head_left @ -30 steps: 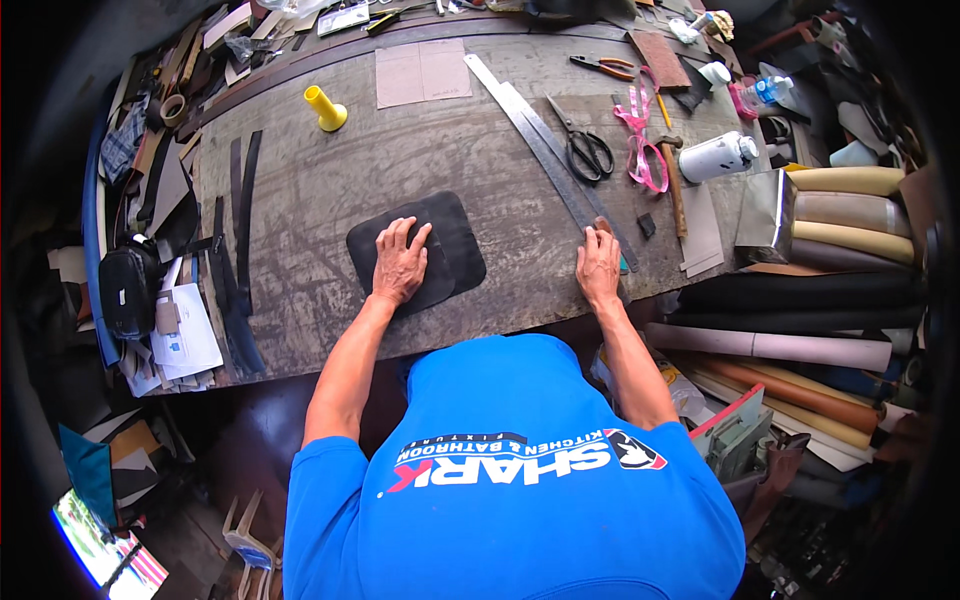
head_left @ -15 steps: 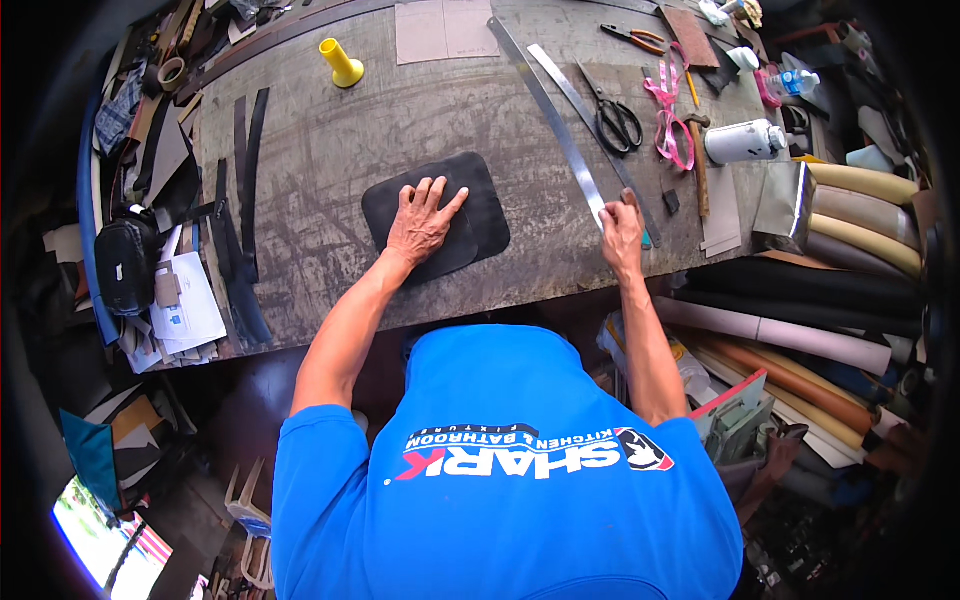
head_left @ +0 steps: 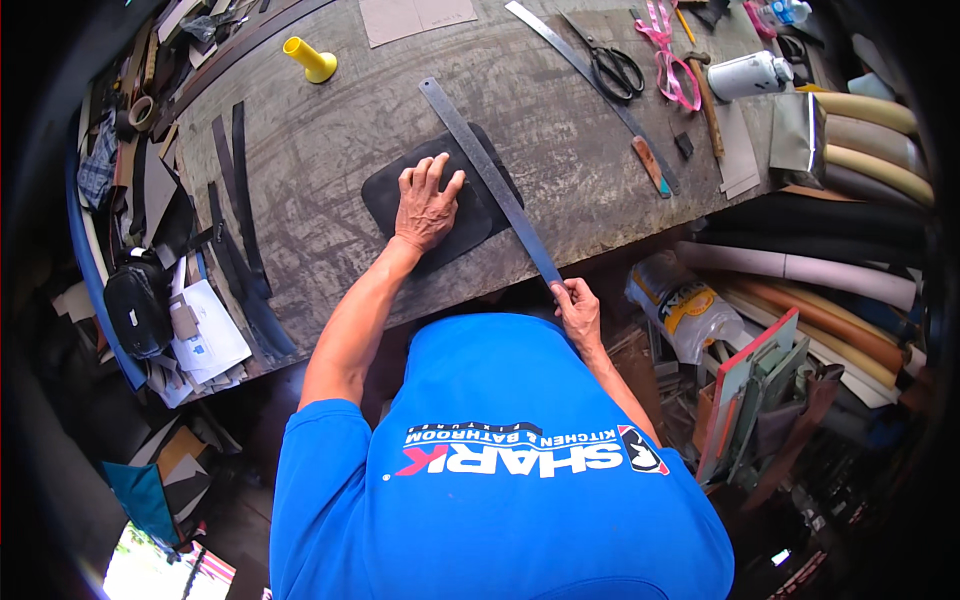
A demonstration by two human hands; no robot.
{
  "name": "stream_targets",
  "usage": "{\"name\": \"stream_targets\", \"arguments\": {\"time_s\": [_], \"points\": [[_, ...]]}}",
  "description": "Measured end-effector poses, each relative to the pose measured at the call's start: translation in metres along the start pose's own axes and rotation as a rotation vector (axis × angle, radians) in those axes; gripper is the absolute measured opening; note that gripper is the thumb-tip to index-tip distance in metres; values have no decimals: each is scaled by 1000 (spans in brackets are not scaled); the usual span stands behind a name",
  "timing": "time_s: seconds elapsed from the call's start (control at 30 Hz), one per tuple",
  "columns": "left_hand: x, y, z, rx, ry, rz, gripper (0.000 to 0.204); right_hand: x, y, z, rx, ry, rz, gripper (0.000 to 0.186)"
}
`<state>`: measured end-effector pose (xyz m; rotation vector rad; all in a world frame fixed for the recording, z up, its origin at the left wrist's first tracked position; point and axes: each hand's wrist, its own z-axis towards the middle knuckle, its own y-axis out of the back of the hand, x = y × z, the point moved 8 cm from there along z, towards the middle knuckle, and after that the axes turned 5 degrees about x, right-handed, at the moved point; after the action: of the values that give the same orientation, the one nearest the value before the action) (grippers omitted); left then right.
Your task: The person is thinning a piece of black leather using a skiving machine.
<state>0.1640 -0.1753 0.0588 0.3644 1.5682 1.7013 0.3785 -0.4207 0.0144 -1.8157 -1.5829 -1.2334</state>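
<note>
Two dark, rounded-corner pieces of sheet material (head_left: 470,212), leather by their look, lie overlapped near the front edge of the workbench. My left hand (head_left: 427,203) presses on them from above, its fingers spread and slightly bent, partly hiding the upper piece. A long metal ruler (head_left: 478,158) slants across their right side, its far end beyond them. At the ruler's near end, past the bench edge, my right hand (head_left: 578,308) pinches it between thumb and fingers. Whether the ruler touches the pieces along its length I cannot tell.
Right of the ruler lie black scissors (head_left: 617,72), a second metal ruler (head_left: 560,45), a knife-like tool (head_left: 650,165) and a hammer (head_left: 708,105). A yellow funnel-shaped piece (head_left: 312,62) stands at far left. Dark strips (head_left: 240,180) lie left; material rolls (head_left: 800,266) fill the right.
My right hand has brought the ruler leftward, from beside the scissors to across the dark pieces. My left hand stays on the pieces. The whole view has shifted somewhat.
</note>
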Motion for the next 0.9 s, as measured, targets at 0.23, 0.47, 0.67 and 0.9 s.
{"name": "stream_targets", "arguments": {"time_s": [0.23,0.47,0.67,0.9], "points": [[-6,-3,1,5,-91,52,56,4,-4,0,-68,7,-124,25],[-7,-1,0,-13,-102,-1,53,32,-8,3,-36,47,-277,29],[-4,-1,3,-17,-75,-30,51,43,-13,-2,-166,255,-388,34],[3,3,-3,-90,-40,-63,58,40,-31,-16,-58,195,-299,28]]}}
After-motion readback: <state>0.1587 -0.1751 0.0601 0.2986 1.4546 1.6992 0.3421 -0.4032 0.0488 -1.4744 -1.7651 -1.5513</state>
